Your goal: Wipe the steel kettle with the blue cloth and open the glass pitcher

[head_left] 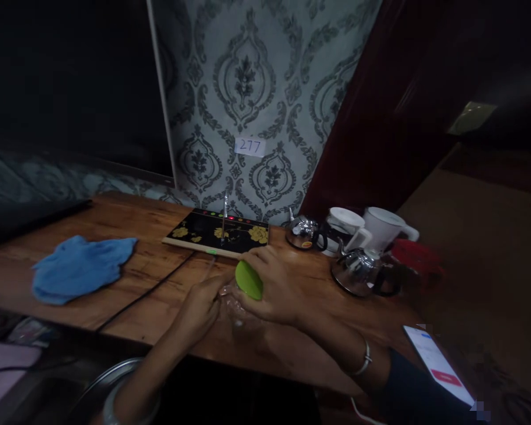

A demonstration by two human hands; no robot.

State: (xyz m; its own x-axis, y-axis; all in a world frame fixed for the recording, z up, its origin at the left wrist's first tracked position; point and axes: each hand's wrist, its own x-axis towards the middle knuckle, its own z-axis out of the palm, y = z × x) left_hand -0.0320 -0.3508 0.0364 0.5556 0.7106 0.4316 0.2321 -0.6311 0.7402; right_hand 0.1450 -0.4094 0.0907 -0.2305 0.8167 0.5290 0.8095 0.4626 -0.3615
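Note:
A round green lid (248, 280) is gripped in my right hand (274, 286), tilted so that its flat face turns toward my left. Just below and left of it is a clear, see-through container (236, 304), whose outline is hard to make out. My left hand (202, 304) is closed at this container's left side, with its fingers curled. Both hands are close together over the front part of the wooden table (168, 321). Whether the lid touches the container cannot be made out. Behind the hands is a black induction cooker (212, 233) with gold flowers.
A blue cloth (82, 268) lies at the left, and a black cable (146, 292) crosses the table. Metal kettles (358, 271) and white pitchers (383, 227) stand at the right, by a red item (416, 260). A lit phone (438, 363) is at the lower right.

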